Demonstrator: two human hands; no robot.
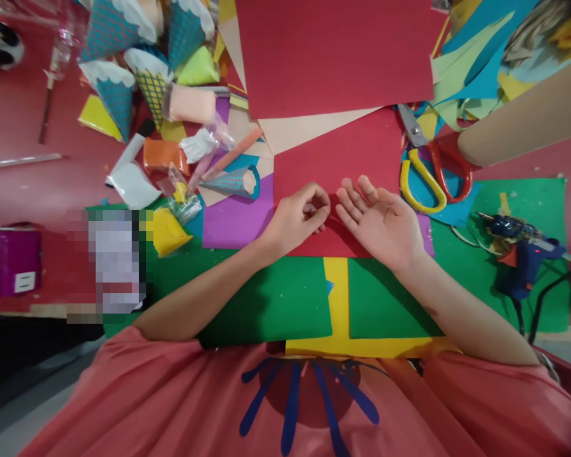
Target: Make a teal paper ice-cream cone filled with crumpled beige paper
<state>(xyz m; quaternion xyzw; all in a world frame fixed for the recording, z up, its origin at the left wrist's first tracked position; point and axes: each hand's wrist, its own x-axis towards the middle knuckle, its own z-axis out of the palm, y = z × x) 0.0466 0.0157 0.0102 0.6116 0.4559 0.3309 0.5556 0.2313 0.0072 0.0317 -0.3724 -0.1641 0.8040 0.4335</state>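
My left hand (301,216) hovers over the red sheet (309,149), its thumb and index finger closed in a pinch. Anything between those fingertips is too small or hidden to make out. Palm up and fingers spread, my right hand (380,219) is just to the right, holding nothing. Left of my left hand lies a small blue patterned cone (231,182) with a blue rim, near a purple sheet (238,219). Scissors (426,165) with yellow and red handles rest beyond my right hand. Green sheets (276,298) lie beneath both forearms.
Several ice-cream-like cones (109,95) and packets of clay (193,105) crowd the upper left. A blue glue gun (521,260) stands at right, with a cord. A cardboard tube (528,114) juts in at upper right. Another red sheet (337,54) lies at the back.
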